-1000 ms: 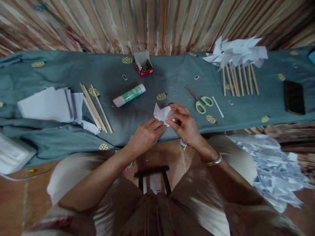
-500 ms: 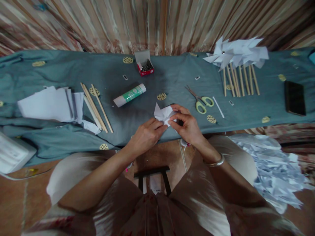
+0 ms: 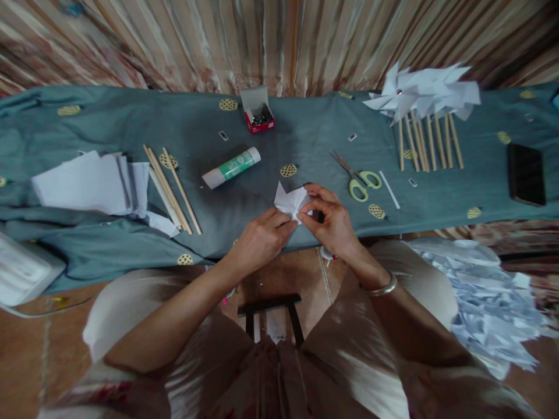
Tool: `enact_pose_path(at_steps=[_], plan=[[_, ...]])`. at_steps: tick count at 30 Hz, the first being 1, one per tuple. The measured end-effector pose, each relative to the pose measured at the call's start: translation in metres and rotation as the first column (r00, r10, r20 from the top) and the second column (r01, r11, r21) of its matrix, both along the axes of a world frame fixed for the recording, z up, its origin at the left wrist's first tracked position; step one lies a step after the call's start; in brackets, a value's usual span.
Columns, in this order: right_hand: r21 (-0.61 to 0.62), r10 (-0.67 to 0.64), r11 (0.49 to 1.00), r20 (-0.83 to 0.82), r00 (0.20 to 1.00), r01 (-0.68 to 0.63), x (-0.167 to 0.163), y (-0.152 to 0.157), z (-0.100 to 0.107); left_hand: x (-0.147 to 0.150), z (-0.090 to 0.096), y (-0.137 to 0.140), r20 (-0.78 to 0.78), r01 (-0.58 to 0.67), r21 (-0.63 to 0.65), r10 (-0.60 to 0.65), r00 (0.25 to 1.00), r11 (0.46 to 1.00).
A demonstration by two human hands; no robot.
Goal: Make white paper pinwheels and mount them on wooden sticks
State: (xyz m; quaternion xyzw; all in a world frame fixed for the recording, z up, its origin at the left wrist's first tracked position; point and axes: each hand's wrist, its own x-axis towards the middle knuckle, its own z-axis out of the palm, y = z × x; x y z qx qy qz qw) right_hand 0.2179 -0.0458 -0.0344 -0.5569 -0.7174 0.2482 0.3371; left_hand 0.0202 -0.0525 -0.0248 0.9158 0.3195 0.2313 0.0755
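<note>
Near the front edge of the bench [image 3: 314, 131], the left hand [image 3: 264, 237] presses curled fingers on the folded white paper [image 3: 286, 201] while the right hand [image 3: 328, 218] pinches its middle, apparently gathering folds, which seems to call next for a firm centre grip.

The folded paper [image 3: 287, 201] is white, the pineapple-patterned cloth [image 3: 305, 131] blue-green.

Silver bangle [image 3: 385, 286], pale trousers [image 3: 126, 308], red-flecked sleeve [image 3: 109, 393]

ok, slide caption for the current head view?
Left hand and right hand hold folded white paper; glue stick and scissors lie nearby.
</note>
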Motion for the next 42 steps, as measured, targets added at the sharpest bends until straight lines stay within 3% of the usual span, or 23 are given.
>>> enact_pose_path(at_steps=[22,35,42], plan=[[0.059,0.035,0.998,-0.026,0.999,-0.034,0.001,-0.004,-0.012,0.000,0.001,0.000,-0.018,-0.009,-0.007,0.009,1.000,1.000],[0.175,0.112,0.972,0.242,0.964,-0.156,0.002,-0.017,-0.012,0.001,0.000,0.000,0.000,-0.011,-0.035,0.011,1.000,0.999],[0.204,0.100,0.966,0.273,0.957,-0.159,-0.006,-0.022,-0.015,0.001,-0.001,-0.001,0.013,-0.015,-0.047,0.015,1.000,0.999]])
